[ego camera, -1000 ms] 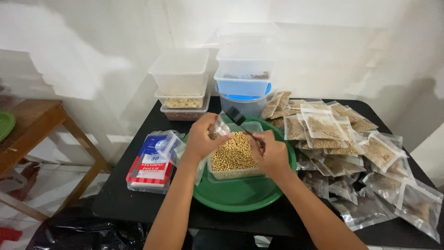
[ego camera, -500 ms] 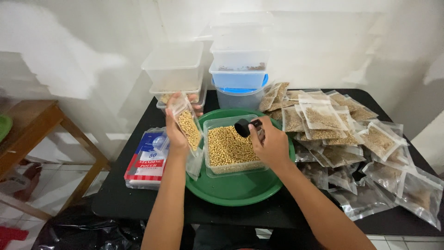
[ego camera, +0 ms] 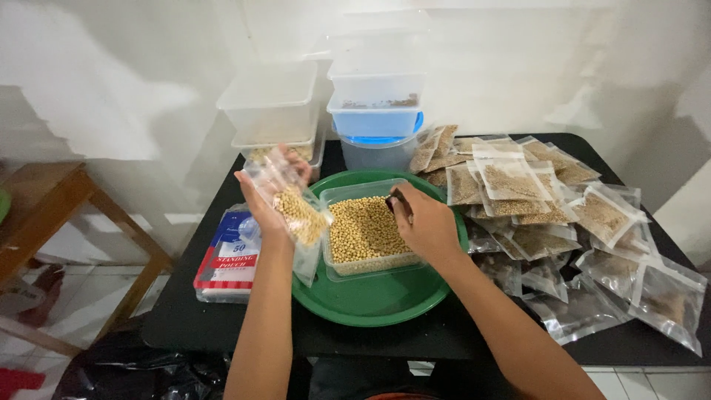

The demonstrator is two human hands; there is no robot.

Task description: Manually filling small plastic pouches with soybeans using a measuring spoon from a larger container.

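A half-filled clear pouch (ego camera: 296, 211) is pinched tilted in the left hand (ego camera: 261, 194); the right hand (ego camera: 424, 222) is closed round a dark scoop (ego camera: 393, 200) (soybeans could easily get spilled).

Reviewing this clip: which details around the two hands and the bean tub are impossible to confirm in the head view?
- Dark tool under the right hand: mostly covered by the fingers, kind unclear.
- Clear pouch in the left hand: whether its top is sealed is too blurred to tell.
- Bottom of the bean tub: hidden by the beans.
- Blue-lidded container: contents too small to identify.
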